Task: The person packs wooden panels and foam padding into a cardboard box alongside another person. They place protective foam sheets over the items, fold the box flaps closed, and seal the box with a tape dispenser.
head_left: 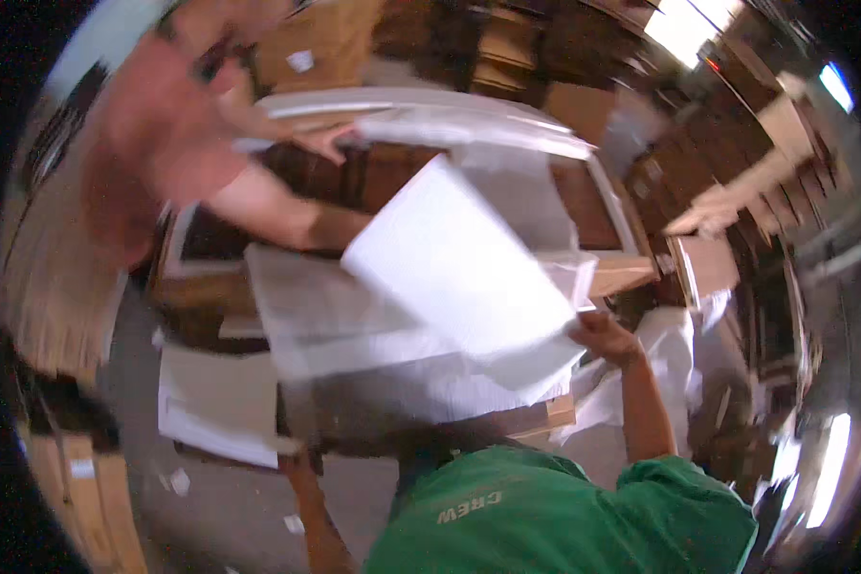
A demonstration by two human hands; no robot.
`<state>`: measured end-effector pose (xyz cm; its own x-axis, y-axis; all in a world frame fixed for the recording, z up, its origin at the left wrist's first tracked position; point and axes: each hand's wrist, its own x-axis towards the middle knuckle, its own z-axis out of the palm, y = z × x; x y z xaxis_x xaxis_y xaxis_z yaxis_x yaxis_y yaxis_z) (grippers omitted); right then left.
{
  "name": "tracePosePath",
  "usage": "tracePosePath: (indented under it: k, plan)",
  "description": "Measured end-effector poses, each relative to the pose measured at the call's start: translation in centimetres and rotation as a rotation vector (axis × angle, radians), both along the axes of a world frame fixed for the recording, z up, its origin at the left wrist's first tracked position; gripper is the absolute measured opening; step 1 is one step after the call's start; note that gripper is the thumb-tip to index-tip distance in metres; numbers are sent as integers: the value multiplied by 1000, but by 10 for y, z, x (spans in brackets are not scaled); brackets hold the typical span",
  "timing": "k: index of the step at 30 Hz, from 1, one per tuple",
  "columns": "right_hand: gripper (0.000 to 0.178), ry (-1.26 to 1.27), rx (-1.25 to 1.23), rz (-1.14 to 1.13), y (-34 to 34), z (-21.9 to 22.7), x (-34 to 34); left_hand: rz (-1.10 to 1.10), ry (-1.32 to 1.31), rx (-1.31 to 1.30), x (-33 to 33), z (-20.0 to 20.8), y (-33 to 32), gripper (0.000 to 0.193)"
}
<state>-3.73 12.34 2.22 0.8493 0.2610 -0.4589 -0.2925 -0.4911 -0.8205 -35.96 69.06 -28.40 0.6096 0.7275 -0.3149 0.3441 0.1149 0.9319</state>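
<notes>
A white foam-like sheet, blurred by motion, is tilted across the middle. My right hand is closed on its lower right corner. At the lower left, my left hand is closed at the corner of another white flat panel. Below the sheet, thin white wrapping drapes over the near side of a large wooden frame. A co-worker in a reddish shirt leans in from the left. One of their hands is near the frame's far side; their other hand is hidden behind the sheet.
Flat cardboard is stacked at the left, with more cardboard at the lower left. Crumpled white wrapping hangs to the right, beside an open carton. Scraps lie on the grey floor. Brown stacks fill the right background.
</notes>
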Motion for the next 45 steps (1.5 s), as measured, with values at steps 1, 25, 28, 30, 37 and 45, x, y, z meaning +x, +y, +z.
tracePosePath:
  k: [1,25,28,30,37,45]
  plan:
    - [28,-67,262,-215,-65,-7,-10,11,83,-151,60,36,-44,20]
    - [49,-340,-1103,-520,-269,-80,235,-396,524,97,43,175,-304,21]
    - [52,-513,-1176,-470,-247,-94,234,-522,393,236,32,163,-292,22]
    - [59,-632,-1085,-262,-231,-102,228,-663,261,403,36,169,-302,22]
    - [78,-296,-964,64,-201,-84,233,-477,545,123,63,204,-333,21]
    - [60,-523,-1052,-158,-194,-93,255,-521,655,247,39,194,-330,25]
